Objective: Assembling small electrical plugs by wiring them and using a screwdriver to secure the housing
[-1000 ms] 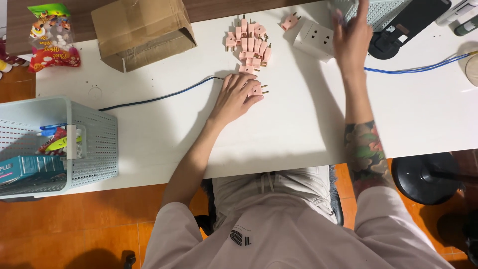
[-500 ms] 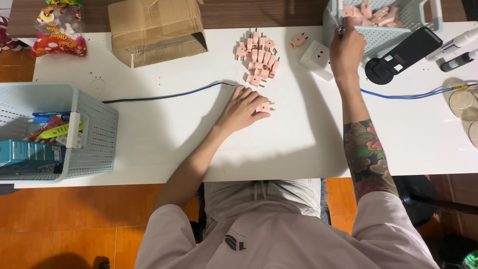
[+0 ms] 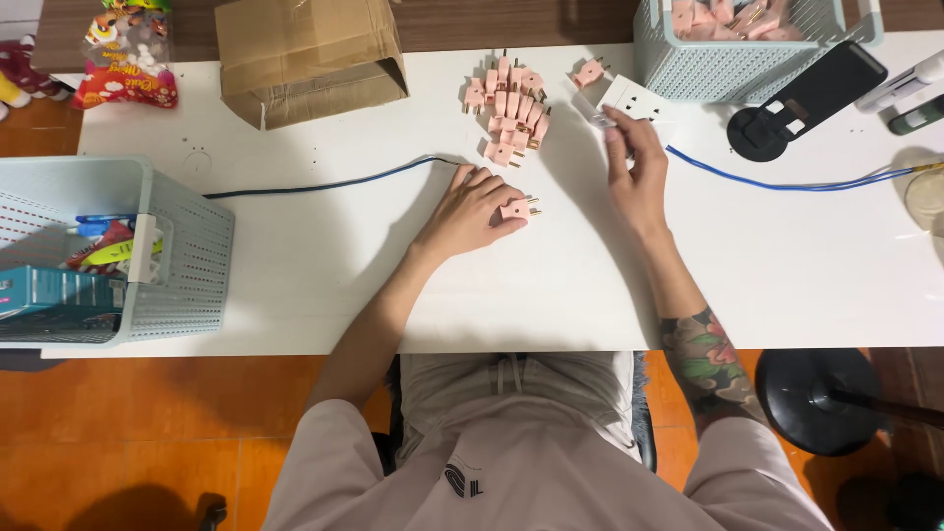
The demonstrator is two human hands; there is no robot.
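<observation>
- Far left: grey mesh basket [image 3: 182, 246] on white worktop [image 3: 315, 275], packets inside.
- Cardboard box [image 3: 310, 49] at the back edge; dark cable [image 3: 315, 185] ran toward centre.
- Left hand [image 3: 472, 211] lay flat, fingers [image 3: 492, 202] closed on a pink plug [image 3: 519, 208], prongs pointing right.
- Pink plug pile [image 3: 511, 103] just behind it, apart from the hand.
- Right hand [image 3: 637, 172]: fingertips pressed on white socket block [image 3: 629, 103]; grip loose, not wrapped round it.
- Blue cable [image 3: 787, 182] ran right; second basket [image 3: 747, 49] of pink plugs behind.
</observation>
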